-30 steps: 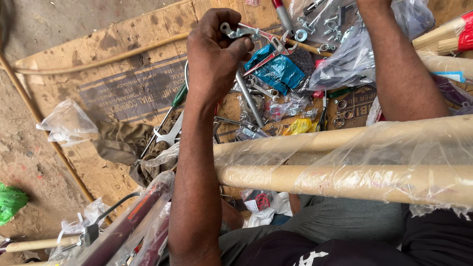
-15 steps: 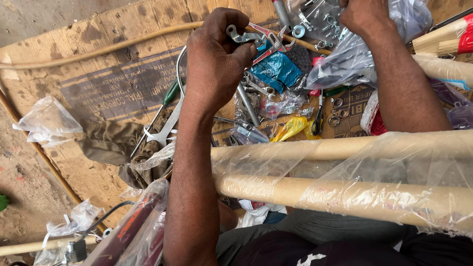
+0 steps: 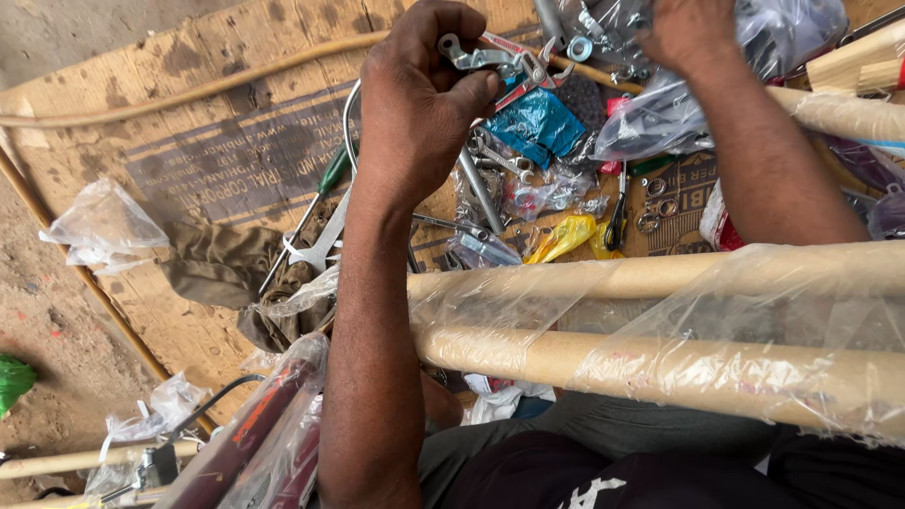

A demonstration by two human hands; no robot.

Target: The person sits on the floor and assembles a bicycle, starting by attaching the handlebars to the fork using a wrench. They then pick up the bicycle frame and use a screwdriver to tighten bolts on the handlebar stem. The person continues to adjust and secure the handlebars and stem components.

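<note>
My left hand (image 3: 419,104) is raised over a sheet of cardboard (image 3: 198,160) and grips a small silver metal part (image 3: 471,55) between thumb and fingers. Beside it lies a red-handled pair of pliers (image 3: 523,71). My right hand (image 3: 693,33) reaches to the top right and clutches a clear plastic bag (image 3: 660,123) that holds metal hardware. Below both hands lie wrenches (image 3: 500,160), a blue packet (image 3: 537,123) and a yellow wrapper (image 3: 561,236).
Two long tan tubes wrapped in clear plastic (image 3: 660,358) cross my lap at the front. A green-handled screwdriver (image 3: 320,184), a spanner (image 3: 316,245) and an olive rag (image 3: 226,264) lie on the cardboard. Loose plastic bags (image 3: 104,226) and thin rods (image 3: 85,273) lie at the left.
My right hand has come down into view onto the plastic bag of hardware. My left hand keeps its grip on the metal part; the view has shifted slightly.
</note>
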